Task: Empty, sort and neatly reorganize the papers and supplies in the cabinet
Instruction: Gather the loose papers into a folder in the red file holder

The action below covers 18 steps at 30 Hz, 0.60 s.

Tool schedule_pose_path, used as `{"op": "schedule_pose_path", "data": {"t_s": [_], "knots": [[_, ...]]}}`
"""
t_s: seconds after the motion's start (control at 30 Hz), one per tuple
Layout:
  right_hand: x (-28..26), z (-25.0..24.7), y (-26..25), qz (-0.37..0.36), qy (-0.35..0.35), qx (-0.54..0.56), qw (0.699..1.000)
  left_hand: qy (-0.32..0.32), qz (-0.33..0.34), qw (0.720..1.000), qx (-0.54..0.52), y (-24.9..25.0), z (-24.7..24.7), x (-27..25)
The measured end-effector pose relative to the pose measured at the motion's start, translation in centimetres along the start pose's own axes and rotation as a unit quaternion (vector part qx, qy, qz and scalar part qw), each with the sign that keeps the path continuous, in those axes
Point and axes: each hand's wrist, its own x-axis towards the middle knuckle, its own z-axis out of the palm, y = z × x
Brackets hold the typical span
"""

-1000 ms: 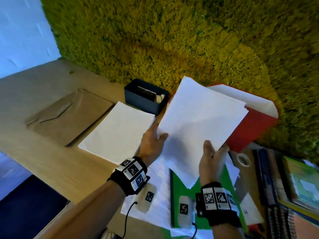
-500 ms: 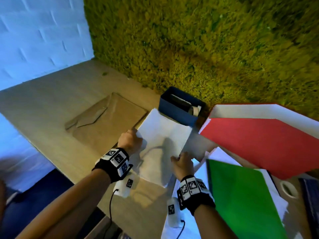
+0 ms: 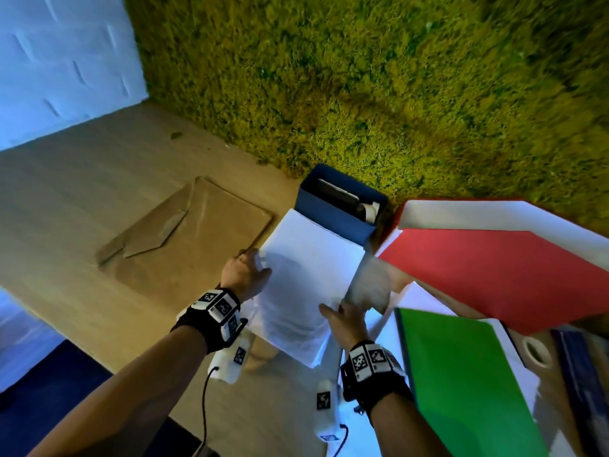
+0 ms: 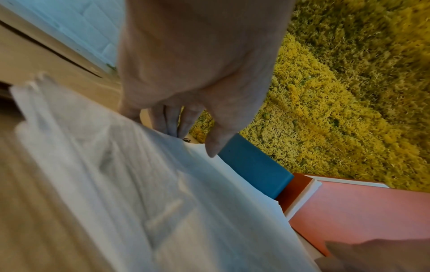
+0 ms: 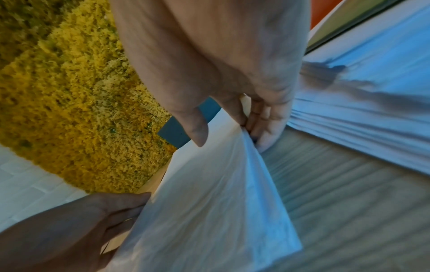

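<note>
Wooden table (image 3: 82, 199) is carrying a white paper stack (image 3: 306, 275) beside the blue box (image 3: 333, 216); left hand (image 3: 244, 275) is gripping its left edge, right hand (image 3: 346, 321) is pinching its right edge

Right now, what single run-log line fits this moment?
phase: squaring white paper stack on table | left hand: grips left edge | right hand: grips right edge | near: blue box, brown envelope
</note>
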Motion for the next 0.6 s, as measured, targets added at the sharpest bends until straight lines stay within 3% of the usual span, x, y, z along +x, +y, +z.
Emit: {"op": "schedule_pose_path", "data": {"t_s": [0.17, 0.27, 0.33, 0.4, 0.5, 0.6], "knots": [[0.3, 0.1, 0.7, 0.030, -0.020, 0.089, 0.995, -0.026, -0.003, 0.999, -0.035, 0.5, -0.7, 1.0], [-0.6, -1.1, 0.5, -0.002, -0.034, 0.080, 0.996, 0.027, 0.029, 0.999, -0.032, 1.9, 0.4, 0.8], [-0.8, -2.4, 1.4, -0.023, 0.014, 0.048, 0.998, 0.067, 0.082, 0.993, -0.044, 3.9, 1.8, -0.2], [-1.0, -4.3, 2.7, -0.037, 0.089, 0.025, 0.995, 0.067, 0.132, 0.988, -0.049, 5.9, 3.4, -1.3], [-1.5, -8.7, 5.6, -0.005, 0.168, 0.005, 0.986, 0.019, 0.177, 0.982, -0.064, 8.6, 6.2, -2.9], [-2.8, -14.1, 9.6, 0.060, 0.255, -0.029, 0.965, -0.077, 0.181, 0.979, -0.044, 11.5, 8.9, -5.2]]}}
